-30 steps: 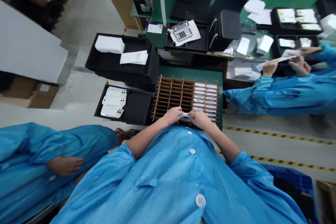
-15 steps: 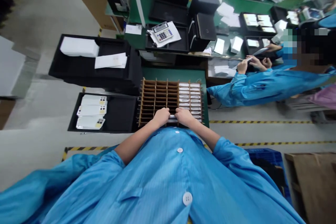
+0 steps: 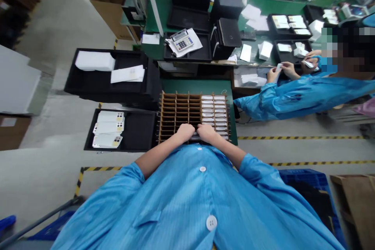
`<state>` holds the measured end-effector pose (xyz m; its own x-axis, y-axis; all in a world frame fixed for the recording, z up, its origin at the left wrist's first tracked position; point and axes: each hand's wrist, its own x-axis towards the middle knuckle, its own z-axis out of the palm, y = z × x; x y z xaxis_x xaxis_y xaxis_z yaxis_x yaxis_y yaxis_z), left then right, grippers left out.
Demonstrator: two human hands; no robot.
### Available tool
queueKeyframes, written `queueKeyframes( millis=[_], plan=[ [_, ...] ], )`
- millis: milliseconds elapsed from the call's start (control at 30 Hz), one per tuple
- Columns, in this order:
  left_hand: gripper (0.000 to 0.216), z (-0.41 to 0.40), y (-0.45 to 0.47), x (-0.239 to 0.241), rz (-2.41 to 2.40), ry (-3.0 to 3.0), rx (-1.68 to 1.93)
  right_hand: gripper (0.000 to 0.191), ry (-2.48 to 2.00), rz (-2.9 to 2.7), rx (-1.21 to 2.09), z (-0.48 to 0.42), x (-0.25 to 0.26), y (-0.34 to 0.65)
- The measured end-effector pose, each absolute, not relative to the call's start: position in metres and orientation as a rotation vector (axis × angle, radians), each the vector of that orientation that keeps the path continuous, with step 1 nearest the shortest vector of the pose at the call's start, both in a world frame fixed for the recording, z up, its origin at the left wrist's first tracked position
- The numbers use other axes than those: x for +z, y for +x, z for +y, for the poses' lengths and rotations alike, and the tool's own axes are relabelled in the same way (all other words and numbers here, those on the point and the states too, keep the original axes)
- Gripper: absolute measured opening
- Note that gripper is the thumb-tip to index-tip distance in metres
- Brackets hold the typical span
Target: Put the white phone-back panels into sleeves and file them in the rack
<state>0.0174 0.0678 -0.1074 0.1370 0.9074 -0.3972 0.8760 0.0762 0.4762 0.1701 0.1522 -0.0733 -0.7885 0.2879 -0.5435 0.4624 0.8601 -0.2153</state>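
A brown cardboard divider grid (image 3: 182,111) stands close in front of my body, its two right columns filled with thin white wrapped pieces (image 3: 214,110). My left hand (image 3: 185,132) is closed over the near end of the third column from the left. Close beside it, my right hand (image 3: 206,133) is also closed, at the line between the third and fourth columns. A whitish edge (image 3: 195,136) shows low in the slot between the hands. Whatever the fingertips pinch is hidden behind the knuckles.
Left of the grid, a black tray (image 3: 137,129) holds several white phone-shaped pieces (image 3: 108,127). Behind it stands a black tray stack (image 3: 117,90) bearing white sheets. A calculator (image 3: 182,41) lies on the bench. At right, a co-worker in a blue sleeve (image 3: 281,99) handles small white pieces.
My hands have come closer together, and the whitish piece between them shows less, lower in the slot. The whole view has shifted slightly. The co-worker's hands have moved.
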Motion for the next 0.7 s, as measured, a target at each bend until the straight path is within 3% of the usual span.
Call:
queueKeyframes(
  millis=[133,333,567,700],
  plan=[
    [0.026,0.038,0.006,-0.1,1.72,1.831,0.075,0.035,0.688,2.599,-0.515,0.136,-0.079,0.194],
    [0.028,-0.002,-0.037,-0.107,1.774,1.828,0.513,0.028,0.947,2.71,-0.816,0.123,-0.101,0.229],
    [0.03,0.018,-0.113,-0.094,2.071,1.661,0.841,0.023,1.02,2.773,-0.951,0.111,-0.108,0.22],
    [0.042,0.023,-0.101,-0.11,2.114,1.748,0.771,0.019,1.065,2.817,-0.927,0.101,-0.105,0.214]
  ],
)
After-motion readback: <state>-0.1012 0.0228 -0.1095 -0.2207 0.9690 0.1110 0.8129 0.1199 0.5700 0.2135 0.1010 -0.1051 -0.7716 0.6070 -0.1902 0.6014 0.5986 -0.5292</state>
